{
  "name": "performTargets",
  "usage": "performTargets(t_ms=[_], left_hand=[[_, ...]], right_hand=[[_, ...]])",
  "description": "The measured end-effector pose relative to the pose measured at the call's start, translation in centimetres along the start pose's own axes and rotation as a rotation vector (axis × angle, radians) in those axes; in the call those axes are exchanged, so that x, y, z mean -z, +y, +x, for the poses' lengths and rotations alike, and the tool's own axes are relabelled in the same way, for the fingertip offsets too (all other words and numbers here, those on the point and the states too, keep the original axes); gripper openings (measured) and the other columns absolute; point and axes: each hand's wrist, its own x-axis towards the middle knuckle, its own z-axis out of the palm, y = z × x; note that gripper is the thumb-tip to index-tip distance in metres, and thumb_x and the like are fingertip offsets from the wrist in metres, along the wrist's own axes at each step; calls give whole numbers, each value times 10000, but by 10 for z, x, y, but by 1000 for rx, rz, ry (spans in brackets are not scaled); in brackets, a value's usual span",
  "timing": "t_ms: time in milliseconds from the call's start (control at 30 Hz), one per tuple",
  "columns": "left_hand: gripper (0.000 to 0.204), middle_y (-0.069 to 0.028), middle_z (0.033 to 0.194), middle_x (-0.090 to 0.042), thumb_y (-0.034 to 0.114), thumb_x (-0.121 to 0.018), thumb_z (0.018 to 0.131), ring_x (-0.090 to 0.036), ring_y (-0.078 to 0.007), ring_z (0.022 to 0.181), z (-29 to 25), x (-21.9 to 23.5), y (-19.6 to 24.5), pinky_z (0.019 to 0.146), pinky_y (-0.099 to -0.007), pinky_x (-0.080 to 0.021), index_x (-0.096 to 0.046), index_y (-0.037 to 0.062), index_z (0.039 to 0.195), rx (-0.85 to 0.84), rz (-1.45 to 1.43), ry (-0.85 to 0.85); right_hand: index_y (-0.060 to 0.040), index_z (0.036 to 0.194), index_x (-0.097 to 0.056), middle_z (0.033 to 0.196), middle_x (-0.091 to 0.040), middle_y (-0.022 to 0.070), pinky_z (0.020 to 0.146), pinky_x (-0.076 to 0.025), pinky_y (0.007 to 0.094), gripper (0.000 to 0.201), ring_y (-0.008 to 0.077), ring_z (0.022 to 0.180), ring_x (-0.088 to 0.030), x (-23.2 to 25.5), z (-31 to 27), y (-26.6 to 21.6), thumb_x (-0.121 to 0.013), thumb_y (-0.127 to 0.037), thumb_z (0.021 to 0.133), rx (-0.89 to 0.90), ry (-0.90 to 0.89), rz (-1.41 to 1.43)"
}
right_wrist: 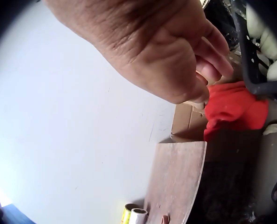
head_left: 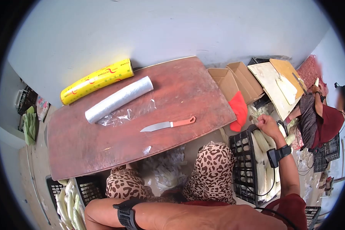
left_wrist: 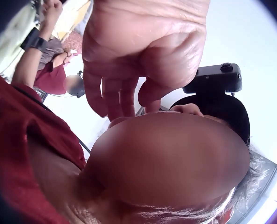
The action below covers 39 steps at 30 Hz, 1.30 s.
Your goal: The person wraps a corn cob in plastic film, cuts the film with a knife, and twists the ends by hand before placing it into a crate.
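R hand (head_left: pixel 270 126): fingers loosely bent, nothing seen in them; by crate (head_left: pixel 253 168).
L hand (left_wrist: pixel 145 51): near face, fingers loosely bent, close tog.; tip contact can't tell.
Veg (head_left: pixel 261 176): in crate, R side; long, pale, rounded; prob. firm, mod. wt, slick, bruises; best held mid-length.
Crate: blk plastic, lattice walls.
Roll (head_left: pixel 119 99): clear film, shiny, prob. clingy.
Table (head_left: pixel 84 142): reddish, scuffed.

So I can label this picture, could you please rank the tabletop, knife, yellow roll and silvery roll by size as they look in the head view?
Tabletop
Yellow roll
Silvery roll, slightly shorter and slimmer
Knife, clearly smallest
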Motion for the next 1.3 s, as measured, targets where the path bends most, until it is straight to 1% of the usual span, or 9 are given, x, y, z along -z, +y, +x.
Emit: performTargets(t_ms=[233, 333, 433, 467, 633, 767, 1000, 1200, 1300], left_hand=[[228, -126, 983, -650, -10, -451, 973, -634, -196, 883, 17, 31, 5, 753, -283, -480, -655, -45, 1067, 112, -135, -21], [209, -127, 980, -645, -20, -468, 959, -631, -208, 886, 23, 48, 2, 766, -286, -478, -649, -47, 1061, 54, -68, 0], [193, -129, 989, -642, -28, -496, 946, -628, -220, 889, 27, 74, 9, 778, -297, -477, -644, -49, 1069, 177, 65, -4], [186, -128, 992, -641, -28, -507, 945, -626, -220, 889, 28, 82, 14, 777, -300, -477, -642, -47, 1070, 233, 111, 10], [144, -119, 1004, -636, -6, -554, 951, -615, -212, 883, 38, 109, 35, 768, -309, -477, -634, -29, 1068, 500, 391, 124], [136, -108, 1015, -632, 15, -572, 959, -612, -204, 902, 37, 129, 49, 796, -306, -482, -624, -10, 1082, 663, 527, 240], [174, -94, 1047, -630, 16, -601, 960, -611, -180, 966, 32, 149, 55, 855, -309, -483, -614, -7, 1133, 781, 426, 534], [191, -75, 1061, -639, 8, -596, 968, -609, -152, 1005, 26, 157, 51, 879, -289, -484, -612, 0, 1158, 822, 364, 706], [189, -57, 1057, -648, 14, -581, 978, -605, -121, 1010, 27, 158, 54, 877, -272, -483, -613, 19, 1164, 929, 437, 726]], right_hand=[[-7, 885, -621, 713, -635, 136, 667, -509, 371, 212, 261, 679, -629, 32, 59, 73, -734, -148, 776, -86, 299, -166], [-22, 998, -630, 878, -685, 182, 760, -524, 421, 300, 351, 827, -668, 49, 84, 106, -749, -182, 775, -215, 373, -295], [-28, 1112, -619, 1026, -673, 212, 866, -511, 428, 407, 408, 989, -642, 58, 104, 148, -757, -213, 777, -164, 543, -464], [-29, 1240, -562, 1193, -615, 230, 948, -483, 469, 533, 433, 1137, -579, 65, 112, 158, -754, -246, 793, -268, 482, -462], [-62, 1436, -386, 1460, -415, 182, 1022, -401, 590, 716, 391, 1331, -427, 91, 134, 153, -704, -324, 850, -512, 525, -519], [-73, 1514, -279, 1573, -278, 160, 1095, -334, 575, 812, 378, 1430, -300, 114, 158, 182, -679, -361, 868, -519, 490, -536], [-43, 1542, -214, 1575, -272, 178, 1131, -338, 506, 861, 363, 1410, -362, 134, 179, 228, -654, -374, 880, -597, 456, -617], [-95, 1580, -114, 1453, -401, 296, 1072, -379, 530, 1065, 496, 1308, -428, 144, 185, 229, -697, -527, 800, -725, 356, -675], [-88, 1382, -506, 1399, -470, 283, 997, -458, 545, 814, 497, 1269, -473, 155, 195, 236, -722, -561, 756, -709, 253, -807]])
